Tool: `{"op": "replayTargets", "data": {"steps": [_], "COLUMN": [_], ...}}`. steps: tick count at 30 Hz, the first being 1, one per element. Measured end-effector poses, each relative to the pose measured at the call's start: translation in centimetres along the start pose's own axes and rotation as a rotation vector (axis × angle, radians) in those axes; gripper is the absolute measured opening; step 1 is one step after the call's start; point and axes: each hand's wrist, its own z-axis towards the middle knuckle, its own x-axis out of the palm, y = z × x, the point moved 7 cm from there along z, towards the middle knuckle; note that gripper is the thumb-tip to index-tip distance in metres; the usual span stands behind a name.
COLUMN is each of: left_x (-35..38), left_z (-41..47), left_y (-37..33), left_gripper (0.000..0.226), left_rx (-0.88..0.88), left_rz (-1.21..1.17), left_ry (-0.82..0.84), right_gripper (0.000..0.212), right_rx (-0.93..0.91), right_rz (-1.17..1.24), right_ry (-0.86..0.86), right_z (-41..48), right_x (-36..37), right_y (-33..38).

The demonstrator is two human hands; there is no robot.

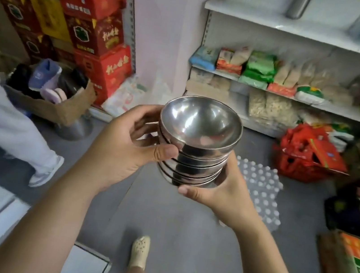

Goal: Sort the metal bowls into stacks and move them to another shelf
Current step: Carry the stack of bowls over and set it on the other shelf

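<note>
My left hand (126, 144) grips the stack (199, 130), fingers curled behind its left side, thumb pressed in front. The stack stands upright between both sets of fingers; my right hand (221, 195) cups its base.

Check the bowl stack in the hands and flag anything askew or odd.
Nothing stands out. The stack of metal bowls sits evenly nested, gripped by the left hand and the right hand. No dent or spill shows.

Storeroom as I see it, referenced to the white shelf unit (263, 23).
Pale wall (165, 28) adjoins its left side; stacked red cartons (94, 0) stand further left; grey floor (183, 226) lies in front.
</note>
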Motion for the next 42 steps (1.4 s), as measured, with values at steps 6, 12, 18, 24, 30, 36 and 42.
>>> {"op": "replayTargets", "data": {"steps": [6, 12, 18, 24, 30, 36, 42], "left_x": [2.3, 2.9, 5.3, 9.2, 12.6, 16.9, 20.2], "left_z": [12.2, 27.0, 39.0, 47.3, 57.2, 69.2, 79.4], "left_y": [2.0, 1.8, 3.9, 7.7, 10.6, 11.3, 12.1], "left_gripper": [0.075, 0.065, 0.063, 0.058, 0.060, 0.066, 0.073], "left_rx": [0.039, 0.092, 0.074, 0.013, -0.001, 0.017, 0.029], "left_rz": [0.032, 0.047, 0.002, -0.048, -0.047, -0.055, -0.037], "left_ry": [0.133, 0.239, 0.361, 0.424, 0.381, 0.287, 0.204], "right_gripper": [0.107, 0.100, 0.099, 0.101, 0.098, 0.102, 0.099], "right_rx": [0.005, 0.006, 0.052, 0.119, 0.125, 0.077, 0.043], "right_rz": [0.011, 0.008, 0.010, -0.033, -0.042, -0.060, -0.091], "right_ry": [-0.107, -0.221, -0.354, -0.412, -0.369, -0.272, -0.223], "right_z": [9.2, 21.6, 30.2, 36.2, 45.5, 57.6, 68.2], "right_x": [-4.3, -7.6, -11.4, -15.6, -21.3, -29.3, -35.8], "right_y": [-2.5, -3.1, -5.5, -9.0, -12.8, -15.1, -17.2]}}
